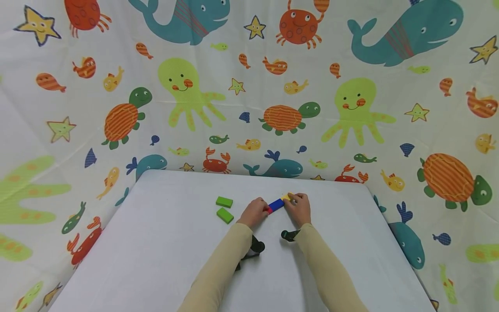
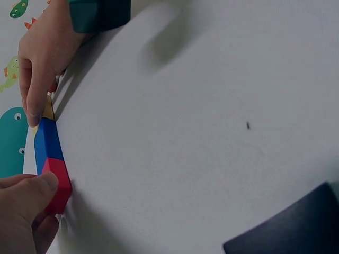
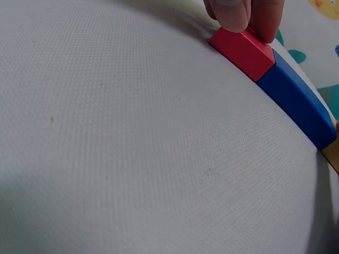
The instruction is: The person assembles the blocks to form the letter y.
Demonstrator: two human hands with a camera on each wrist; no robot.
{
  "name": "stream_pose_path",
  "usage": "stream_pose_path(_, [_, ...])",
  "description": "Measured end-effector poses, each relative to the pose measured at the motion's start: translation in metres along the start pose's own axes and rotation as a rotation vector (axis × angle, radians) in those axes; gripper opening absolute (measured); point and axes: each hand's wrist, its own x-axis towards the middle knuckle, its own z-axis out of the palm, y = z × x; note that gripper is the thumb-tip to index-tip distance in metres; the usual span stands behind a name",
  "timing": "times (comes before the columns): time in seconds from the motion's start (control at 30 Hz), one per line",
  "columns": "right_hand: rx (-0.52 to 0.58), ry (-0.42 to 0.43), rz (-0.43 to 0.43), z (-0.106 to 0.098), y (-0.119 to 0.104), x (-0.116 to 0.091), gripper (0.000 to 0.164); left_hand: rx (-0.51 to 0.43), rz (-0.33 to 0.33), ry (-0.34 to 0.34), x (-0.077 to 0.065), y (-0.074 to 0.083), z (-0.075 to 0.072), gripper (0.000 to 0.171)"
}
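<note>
A red block [image 2: 59,182], a blue block [image 1: 276,205] and a yellow block [image 1: 286,197] stand end to end in a slanting row on the white table. My left hand [image 1: 254,212] pinches the red block at the near left end between thumb and fingers. At the far right end, my right hand [image 1: 299,209] holds the yellow block, covering part of it. Between both hands the blue block touches its neighbours. A small red patch [image 2: 53,84] shows under the right hand in the left wrist view; what it is I cannot tell.
Two green blocks [image 1: 225,215] lie apart from each other to the left of my left hand. The white table [image 1: 163,242] reaches back to a cloth printed with sea animals [image 1: 288,117]. Dark wrist straps [image 1: 290,235] hang at both forearms.
</note>
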Motion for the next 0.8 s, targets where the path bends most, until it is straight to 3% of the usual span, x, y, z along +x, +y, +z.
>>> stream_pose_path(0.8, [-0.007, 0.014, -0.018, 0.0015, 0.0016, -0.0006, 0.045, -0.011, -0.017, -0.005, -0.0007, 0.0009, -0.0007, 0.017])
